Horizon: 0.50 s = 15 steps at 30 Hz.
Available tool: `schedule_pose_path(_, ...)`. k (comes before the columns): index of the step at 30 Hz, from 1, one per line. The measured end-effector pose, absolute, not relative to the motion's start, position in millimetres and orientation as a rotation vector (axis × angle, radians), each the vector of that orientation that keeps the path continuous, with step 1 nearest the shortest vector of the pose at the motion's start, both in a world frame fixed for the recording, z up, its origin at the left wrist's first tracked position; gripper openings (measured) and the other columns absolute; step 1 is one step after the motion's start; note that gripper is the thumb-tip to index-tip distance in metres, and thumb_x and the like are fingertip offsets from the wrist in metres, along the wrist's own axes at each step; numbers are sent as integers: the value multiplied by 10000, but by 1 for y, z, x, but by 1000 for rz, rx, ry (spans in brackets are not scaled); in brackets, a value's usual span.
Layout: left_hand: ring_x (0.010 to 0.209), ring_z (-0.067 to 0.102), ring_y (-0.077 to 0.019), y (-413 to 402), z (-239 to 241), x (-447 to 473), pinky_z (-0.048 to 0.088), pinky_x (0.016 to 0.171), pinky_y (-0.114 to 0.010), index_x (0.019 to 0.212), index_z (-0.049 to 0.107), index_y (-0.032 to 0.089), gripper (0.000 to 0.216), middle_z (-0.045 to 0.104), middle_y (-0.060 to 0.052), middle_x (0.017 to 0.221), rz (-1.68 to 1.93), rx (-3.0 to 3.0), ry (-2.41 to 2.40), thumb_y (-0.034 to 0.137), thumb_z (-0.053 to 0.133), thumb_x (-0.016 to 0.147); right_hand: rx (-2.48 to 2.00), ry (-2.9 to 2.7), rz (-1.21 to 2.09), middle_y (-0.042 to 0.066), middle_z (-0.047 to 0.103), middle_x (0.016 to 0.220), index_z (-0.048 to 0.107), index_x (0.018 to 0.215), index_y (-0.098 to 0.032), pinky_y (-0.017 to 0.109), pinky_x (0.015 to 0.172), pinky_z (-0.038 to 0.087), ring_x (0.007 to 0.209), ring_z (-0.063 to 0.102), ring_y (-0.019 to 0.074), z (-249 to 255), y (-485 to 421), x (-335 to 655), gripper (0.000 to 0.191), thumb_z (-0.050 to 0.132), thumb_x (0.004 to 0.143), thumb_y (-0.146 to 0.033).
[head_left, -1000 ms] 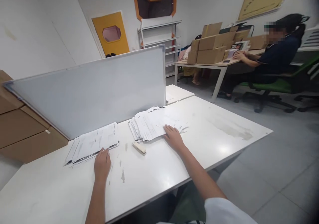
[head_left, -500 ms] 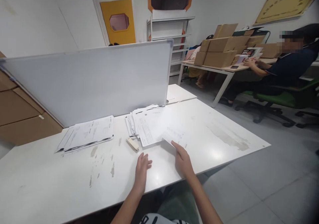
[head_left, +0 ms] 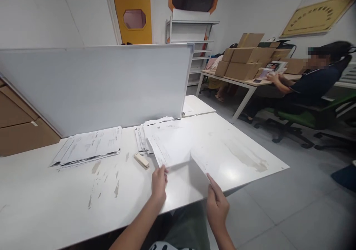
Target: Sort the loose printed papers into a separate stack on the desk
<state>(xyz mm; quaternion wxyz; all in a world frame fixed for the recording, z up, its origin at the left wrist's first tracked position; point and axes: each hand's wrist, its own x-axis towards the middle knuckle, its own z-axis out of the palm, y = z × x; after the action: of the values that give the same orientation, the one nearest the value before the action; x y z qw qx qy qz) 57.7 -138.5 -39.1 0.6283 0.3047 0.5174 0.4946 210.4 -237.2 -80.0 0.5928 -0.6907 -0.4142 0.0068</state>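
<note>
My left hand (head_left: 159, 183) and my right hand (head_left: 217, 205) both pinch the near edge of a white printed sheet (head_left: 178, 152), lifted a little off the white table (head_left: 69, 205). The sheet hangs over a loose pile of papers (head_left: 150, 131) in the middle of the table. A small beige stapler (head_left: 141, 160) lies just left of the sheet. A second, neater stack of papers (head_left: 87, 150) lies further left, below the whiteboard.
A large whiteboard (head_left: 97, 83) stands upright along the table's back edge. Cardboard boxes (head_left: 16, 127) sit at the far left. At the right a person (head_left: 308, 83) sits on a green chair at another table with boxes (head_left: 244, 61). Grey floor lies beyond the table's right edge.
My left hand left the left stack and came to the middle. Both hands took a sheet from the pile and pulled it toward me. The camera turned slightly left.
</note>
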Motion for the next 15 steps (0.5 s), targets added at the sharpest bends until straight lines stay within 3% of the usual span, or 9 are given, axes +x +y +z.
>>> schedule_pose_path(2,360,372,-63,-176,-51,59,244,370,-185,591,589,151,318,447,52,402,1052,738,1182,427,733,656,-1577,-972,-133,107,615,1261,579,1260,-185,449,980,459,1184,554,255,-68,-235,209,389,401,918,-232)
schedule_pose_path(4,448,524,-129,-207,-61,63,372,422,-228,637,650,153,288,605,-19,520,900,733,1111,396,792,575,-1531,-1165,-222,102,631,1237,571,1265,-194,465,988,442,1175,560,253,-61,-229,205,396,394,911,-196)
schedule_pose_path(6,717,655,-209,-224,-63,66,495,616,-281,782,696,170,301,716,-77,804,930,640,966,365,799,577,-1531,-1394,-184,97,660,1188,591,1233,-199,461,945,469,1135,586,252,-62,-222,196,393,394,894,-171)
schedule_pose_path(9,1012,632,-243,-219,-52,69,479,877,-323,934,690,173,329,708,-94,1028,1025,383,809,393,712,689,-1627,-1532,-30,93,685,1140,621,1182,-209,462,875,496,1065,620,261,-70,-222,174,388,395,871,-156)
schedule_pose_path(15,908,662,-242,-199,-35,71,477,879,-352,940,666,132,383,722,-107,927,977,318,839,451,689,728,-1711,-1539,-6,68,676,1169,622,1192,-233,450,818,492,1011,611,274,-80,-239,153,422,405,842,-139)
